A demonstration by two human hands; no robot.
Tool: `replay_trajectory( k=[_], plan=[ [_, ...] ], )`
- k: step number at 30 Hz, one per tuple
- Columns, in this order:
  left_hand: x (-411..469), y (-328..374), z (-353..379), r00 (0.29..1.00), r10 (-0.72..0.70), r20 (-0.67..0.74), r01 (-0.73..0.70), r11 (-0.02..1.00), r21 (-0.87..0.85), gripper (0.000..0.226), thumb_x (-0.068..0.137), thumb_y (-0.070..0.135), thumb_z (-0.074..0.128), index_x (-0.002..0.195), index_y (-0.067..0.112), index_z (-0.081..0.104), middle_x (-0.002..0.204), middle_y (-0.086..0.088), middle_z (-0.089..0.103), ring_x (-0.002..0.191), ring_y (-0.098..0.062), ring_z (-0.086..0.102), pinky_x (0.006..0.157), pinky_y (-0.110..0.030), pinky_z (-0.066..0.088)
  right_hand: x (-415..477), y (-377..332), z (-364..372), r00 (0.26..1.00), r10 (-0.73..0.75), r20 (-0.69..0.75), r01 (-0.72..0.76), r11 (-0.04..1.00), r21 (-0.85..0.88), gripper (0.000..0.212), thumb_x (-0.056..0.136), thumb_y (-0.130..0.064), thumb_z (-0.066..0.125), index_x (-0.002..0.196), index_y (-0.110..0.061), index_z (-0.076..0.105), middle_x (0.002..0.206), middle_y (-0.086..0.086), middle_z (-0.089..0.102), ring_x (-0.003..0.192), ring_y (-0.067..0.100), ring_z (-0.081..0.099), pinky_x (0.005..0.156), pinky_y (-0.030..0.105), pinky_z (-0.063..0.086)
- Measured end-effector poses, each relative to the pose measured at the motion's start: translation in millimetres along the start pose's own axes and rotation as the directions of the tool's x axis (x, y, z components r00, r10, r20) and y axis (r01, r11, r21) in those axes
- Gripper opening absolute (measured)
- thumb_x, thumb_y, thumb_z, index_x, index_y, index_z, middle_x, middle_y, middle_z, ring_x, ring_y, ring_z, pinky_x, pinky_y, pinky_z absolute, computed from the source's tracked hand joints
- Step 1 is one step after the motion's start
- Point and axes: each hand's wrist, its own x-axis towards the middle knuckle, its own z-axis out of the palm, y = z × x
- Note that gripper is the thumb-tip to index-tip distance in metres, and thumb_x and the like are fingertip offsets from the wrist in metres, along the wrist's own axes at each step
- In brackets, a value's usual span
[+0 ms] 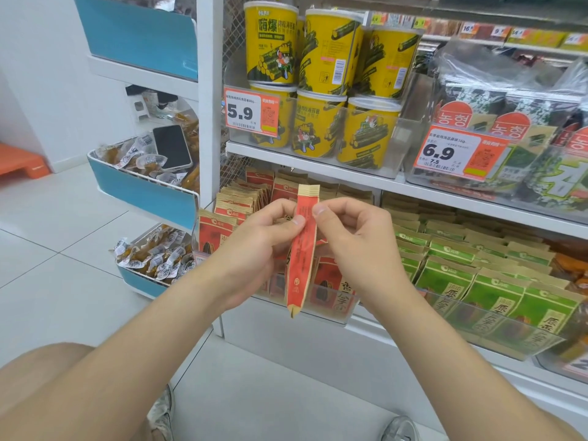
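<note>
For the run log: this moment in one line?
left hand pinches red packet | right hand pinches same | held upright before shelf

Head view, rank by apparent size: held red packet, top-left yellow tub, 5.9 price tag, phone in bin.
1. yellow tub
2. red packet and 5.9 price tag: roughly alike; the packet is edge-on and nearest the camera, so unranked
3. phone

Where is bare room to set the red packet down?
Bare floor tiles lie left of the blue bins and before the shelf's foot. Crowded: red packets, green packets and yellow cups fill the shelf bins; a phone lies on one blue bin's snacks.
</note>
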Motion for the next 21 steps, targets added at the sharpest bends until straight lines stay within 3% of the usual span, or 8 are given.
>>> replay_trajectory(
  k=[2, 5, 7, 9, 11, 13, 17, 21],
  plan=[
    [0, -1, 1, 0.999, 0.022, -0.033, -0.023, 1.000, -0.020, 0.012, 0.113, 0.021, 0.051, 0.112, 0.017, 0.062, 0.094, -0.008, 0.067, 0.084, -0.019, 0.068, 0.072, -0.033, 0.054, 1, 1, -2, 0.997, -0.011, 0.080, 0.019, 0.996, -0.090, 0.002, 0.096, -0.015, 0.077, 0.095, -0.016, 0.076, 0.089, 0.005, 0.080, 0.087, 0.027, 0.077, 0.079, 0.043, 0.064],
    [2, -2, 1, 0.993, 0.074, -0.091, -0.078, 0.996, -0.046, 0.013, 0.114, 0.021, 0.050, 0.116, 0.013, 0.059, 0.104, -0.012, 0.066, 0.093, -0.026, 0.064, 0.079, -0.042, 0.051, 5, 5, -5, 0.975, 0.085, 0.204, -0.038, 0.974, -0.225, 0.020, 0.080, -0.044, 0.079, 0.096, -0.033, 0.071, 0.101, -0.006, 0.078, 0.097, 0.016, 0.076, 0.093, 0.048, 0.061],
    [3, -2, 1, 0.988, 0.101, -0.116, -0.110, 0.991, -0.079, 0.018, 0.115, 0.022, 0.048, 0.121, 0.007, 0.057, 0.104, -0.014, 0.062, 0.099, -0.030, 0.059, 0.085, -0.047, 0.051, 5, 5, -7, 0.948, 0.173, 0.267, -0.111, 0.966, -0.234, 0.034, 0.074, -0.059, 0.078, 0.098, -0.038, 0.066, 0.105, -0.004, 0.079, 0.100, 0.020, 0.077, 0.098, 0.055, 0.060],
    [3, -1, 1, 0.986, 0.121, -0.112, -0.133, 0.985, -0.113, 0.021, 0.115, 0.026, 0.048, 0.122, 0.009, 0.057, 0.097, -0.013, 0.059, 0.098, -0.030, 0.054, 0.086, -0.048, 0.051, 5, 5, -9, 0.934, 0.199, 0.296, -0.151, 0.972, -0.177, 0.038, 0.082, -0.054, 0.083, 0.106, -0.030, 0.064, 0.103, 0.005, 0.081, 0.096, 0.033, 0.078, 0.093, 0.062, 0.061],
    [2, 2, 1, 0.984, 0.147, -0.096, -0.158, 0.980, -0.124, 0.022, 0.112, 0.028, 0.052, 0.123, 0.010, 0.060, 0.099, -0.011, 0.063, 0.098, -0.030, 0.057, 0.083, -0.041, 0.055, 5, 5, -8, 0.958, 0.146, 0.249, -0.124, 0.987, -0.102, 0.033, 0.092, -0.044, 0.082, 0.107, -0.022, 0.063, 0.098, 0.013, 0.081, 0.093, 0.047, 0.076, 0.085, 0.071, 0.059],
    [1, 5, -1, 0.979, 0.186, -0.083, -0.191, 0.980, -0.061, 0.020, 0.108, 0.022, 0.059, 0.122, 0.009, 0.064, 0.111, -0.009, 0.070, 0.100, -0.024, 0.068, 0.083, -0.036, 0.061, 5, 5, -8, 0.982, 0.082, 0.170, -0.073, 0.996, -0.058, 0.032, 0.095, -0.047, 0.079, 0.103, -0.020, 0.064, 0.093, 0.013, 0.081, 0.090, 0.052, 0.074, 0.080, 0.074, 0.058],
    [-5, 8, 0, 0.974, 0.221, -0.046, -0.209, 0.961, 0.183, 0.032, 0.099, 0.007, 0.074, 0.129, 0.015, 0.066, 0.133, 0.001, 0.073, 0.108, -0.022, 0.079, 0.084, -0.044, 0.067, 8, 6, -12, 0.997, 0.028, 0.069, -0.023, 0.997, -0.069, 0.039, 0.099, -0.053, 0.072, 0.100, -0.015, 0.064, 0.089, 0.012, 0.081, 0.085, 0.045, 0.077, 0.077, 0.068, 0.062],
    [-9, 8, 1, 0.977, 0.210, -0.036, -0.201, 0.965, 0.168, 0.041, 0.098, 0.005, 0.074, 0.136, 0.018, 0.067, 0.132, 0.006, 0.076, 0.114, -0.019, 0.077, 0.083, -0.045, 0.068, 9, 4, -15, 0.996, 0.056, 0.074, -0.051, 0.996, -0.069, 0.039, 0.100, -0.048, 0.072, 0.104, -0.010, 0.063, 0.092, 0.010, 0.082, 0.085, 0.036, 0.080, 0.081, 0.063, 0.064]
  ],
)
